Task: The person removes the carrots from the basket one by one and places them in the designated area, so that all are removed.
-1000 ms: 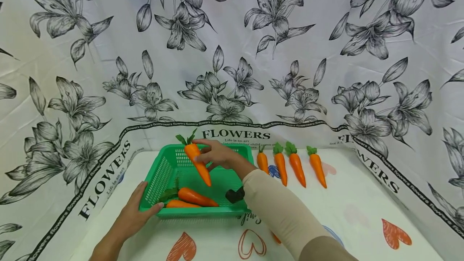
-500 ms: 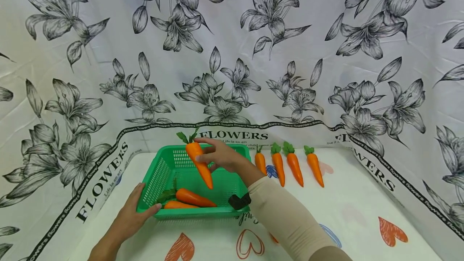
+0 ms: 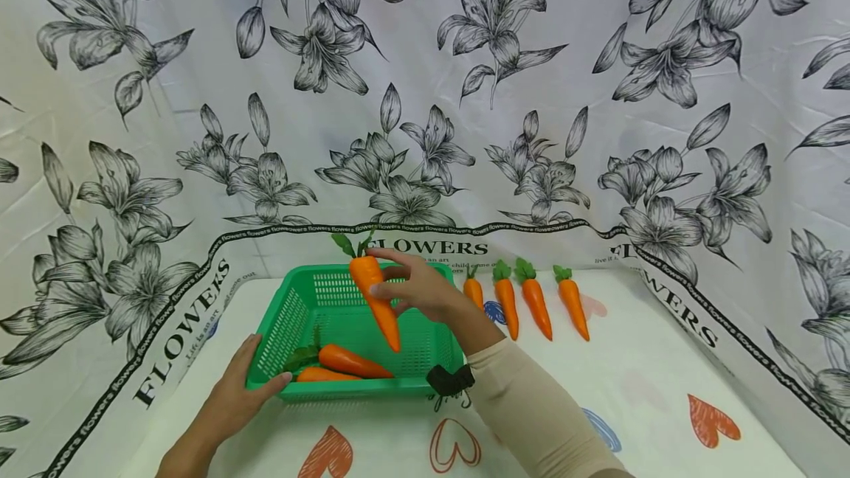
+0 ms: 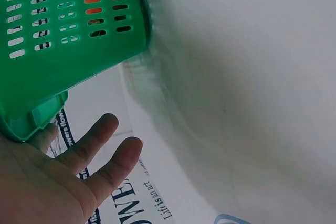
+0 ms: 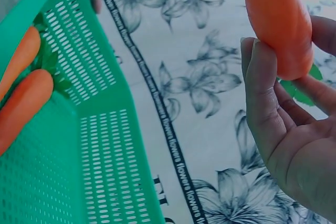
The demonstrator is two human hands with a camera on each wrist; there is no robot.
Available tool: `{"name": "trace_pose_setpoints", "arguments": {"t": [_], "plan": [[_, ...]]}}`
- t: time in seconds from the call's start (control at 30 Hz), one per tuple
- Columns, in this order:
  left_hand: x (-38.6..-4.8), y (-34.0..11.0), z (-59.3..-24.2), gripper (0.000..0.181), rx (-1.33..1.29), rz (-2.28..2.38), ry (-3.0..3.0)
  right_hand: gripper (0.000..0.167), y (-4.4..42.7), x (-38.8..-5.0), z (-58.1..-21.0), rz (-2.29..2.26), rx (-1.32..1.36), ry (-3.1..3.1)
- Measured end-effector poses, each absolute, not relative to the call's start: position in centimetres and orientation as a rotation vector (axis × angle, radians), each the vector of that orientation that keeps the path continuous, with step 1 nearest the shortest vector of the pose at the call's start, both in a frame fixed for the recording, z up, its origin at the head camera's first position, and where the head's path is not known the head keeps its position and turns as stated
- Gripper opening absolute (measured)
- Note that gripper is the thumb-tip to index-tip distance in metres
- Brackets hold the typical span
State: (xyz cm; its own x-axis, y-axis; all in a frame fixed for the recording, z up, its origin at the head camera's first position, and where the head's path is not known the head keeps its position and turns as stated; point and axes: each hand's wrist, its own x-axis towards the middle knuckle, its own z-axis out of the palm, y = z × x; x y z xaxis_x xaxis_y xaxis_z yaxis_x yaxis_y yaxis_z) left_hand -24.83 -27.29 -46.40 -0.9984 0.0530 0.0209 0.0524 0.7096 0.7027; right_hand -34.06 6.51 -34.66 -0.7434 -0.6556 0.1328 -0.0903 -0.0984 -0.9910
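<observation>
1. Left hand (image 3: 239, 393) holds the near-left corner of a green perforated plastic basket (image 3: 358, 389), thumb over the rim; the left wrist view shows 2 of its fingers stretched straight, free of the wall.
2. Inside, close to the near wall, 2 smooth, tapering orange carrots with green leaves (image 3: 352, 362) lie side by side, leafy ends left.
3. Above the basket, the right hand (image 3: 425, 288) pinches a glossy, cone-shaped orange carrot (image 3: 377, 302) near its leafy end. It lies left of the palm, its long axis slanting: leaves up and left, bare tip down and right, seemingly off the basket floor. The left hand is well apart from it.
4. Right of the basket, a row of 4 tapering orange carrots (image 3: 536, 308) lies on white printed cloth (image 3: 644, 352), leaves pointing away; the right hand is nearer.
</observation>
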Motion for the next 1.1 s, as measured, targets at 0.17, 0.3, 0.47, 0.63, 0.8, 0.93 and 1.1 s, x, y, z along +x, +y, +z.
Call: {"name": "trace_pose_setpoints", "arguments": {"t": [0.17, 0.3, 0.47, 0.63, 0.8, 0.93, 1.1], "plan": [[-24.7, -27.2, -46.2, 0.101, 0.090, 1.208, 2.899, 0.068, 7.4, -33.3, -34.3, -1.926, -0.862, 1.780], [-24.7, -27.2, -46.2, 0.101, 0.094, 1.198, 2.907, 0.069, 8.2, -32.6, -34.2, -1.937, -0.877, 1.791], [-24.8, -27.3, -46.4, 0.101, 0.108, 1.197, 2.914, 0.070, 9.3, -31.6, -34.1, -1.947, -0.879, 1.819], [-24.8, -27.3, -46.5, 0.100, 0.130, 1.211, 2.916, 0.072, 10.3, -30.5, -34.1, -1.971, -0.892, 1.840], [-24.8, -27.4, -46.6, 0.100, 0.137, 1.207, 2.919, 0.071, 11.2, -29.5, -34.0, -2.014, -0.888, 1.823], [-24.9, -27.3, -46.6, 0.101, 0.139, 1.210, 2.918, 0.071, 12.0, -28.8, -33.8, -2.064, -0.877, 1.811], [-24.9, -27.3, -46.5, 0.101, 0.137, 1.214, 2.918, 0.073, 13.1, -28.2, -33.7, -2.113, -0.879, 1.807]]}}
